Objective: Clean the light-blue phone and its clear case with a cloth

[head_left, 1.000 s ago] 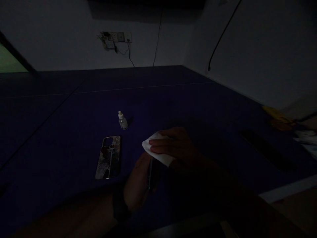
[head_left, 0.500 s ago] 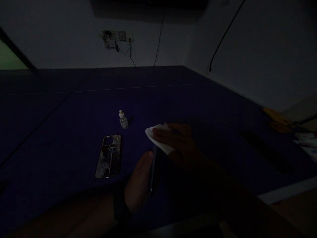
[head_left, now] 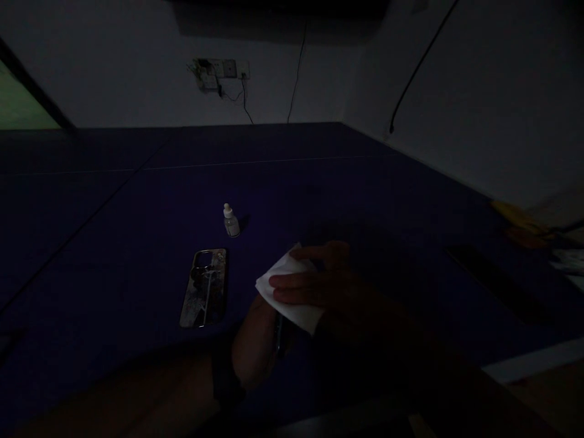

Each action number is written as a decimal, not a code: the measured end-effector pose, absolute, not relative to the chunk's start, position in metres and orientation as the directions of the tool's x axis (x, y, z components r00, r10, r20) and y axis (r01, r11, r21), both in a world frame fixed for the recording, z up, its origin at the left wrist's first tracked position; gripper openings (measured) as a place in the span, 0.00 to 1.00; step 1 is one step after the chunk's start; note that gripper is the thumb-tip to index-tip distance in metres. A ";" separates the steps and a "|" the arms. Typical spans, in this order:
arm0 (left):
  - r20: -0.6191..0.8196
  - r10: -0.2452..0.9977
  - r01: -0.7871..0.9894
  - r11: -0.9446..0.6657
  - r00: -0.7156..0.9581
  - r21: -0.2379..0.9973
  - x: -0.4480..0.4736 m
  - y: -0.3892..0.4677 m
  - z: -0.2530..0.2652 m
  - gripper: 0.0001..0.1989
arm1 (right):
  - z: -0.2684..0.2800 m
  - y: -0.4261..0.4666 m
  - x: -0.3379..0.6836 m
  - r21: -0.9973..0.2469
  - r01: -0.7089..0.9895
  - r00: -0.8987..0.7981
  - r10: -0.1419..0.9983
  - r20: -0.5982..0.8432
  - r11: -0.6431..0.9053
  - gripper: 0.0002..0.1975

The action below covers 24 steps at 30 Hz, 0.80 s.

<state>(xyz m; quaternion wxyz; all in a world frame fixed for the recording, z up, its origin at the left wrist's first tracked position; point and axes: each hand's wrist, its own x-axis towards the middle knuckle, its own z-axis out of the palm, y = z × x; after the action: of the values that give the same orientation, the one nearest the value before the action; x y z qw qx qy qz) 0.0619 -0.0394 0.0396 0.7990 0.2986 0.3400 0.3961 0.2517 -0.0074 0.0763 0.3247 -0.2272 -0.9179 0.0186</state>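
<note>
Phone [head_left: 279,334], dark and partly hidden, is above the desk [head_left: 274,188]; I see the left hand [head_left: 253,344] closed around it. With fingers nearly straight, the right hand [head_left: 322,283] holds a white cloth [head_left: 298,313] over the upper end; its thumb I cannot tell. To the left, the case [head_left: 205,289] lies flat, and behind it the bottle [head_left: 232,227] stands upright.

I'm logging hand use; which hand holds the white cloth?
The right hand, fingers on the cloth; the left hand, wearing a wristband, grips a slim dark object.
</note>
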 end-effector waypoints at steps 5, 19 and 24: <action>-0.423 0.817 -0.352 0.558 0.392 0.751 0.063 -0.040 0.043 0.24 | 0.073 -0.002 0.254 -0.217 0.625 -0.509 0.602 0.615 0.750 0.26; -0.441 0.790 -0.292 0.581 0.425 0.760 0.059 -0.039 0.043 0.27 | 0.065 0.004 0.248 -0.684 0.573 0.018 0.827 0.561 0.452 0.18; -0.395 0.794 -0.285 0.555 0.462 0.782 0.057 -0.040 0.040 0.25 | 0.064 -0.004 0.238 -0.674 0.508 -0.153 0.826 0.543 0.537 0.20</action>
<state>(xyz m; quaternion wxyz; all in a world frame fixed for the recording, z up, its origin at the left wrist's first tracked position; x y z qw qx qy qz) 0.0568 -0.0401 0.0396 0.7904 0.3261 0.3905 0.3412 0.2379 -0.0039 0.0637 0.4698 -0.4505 -0.7401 0.1691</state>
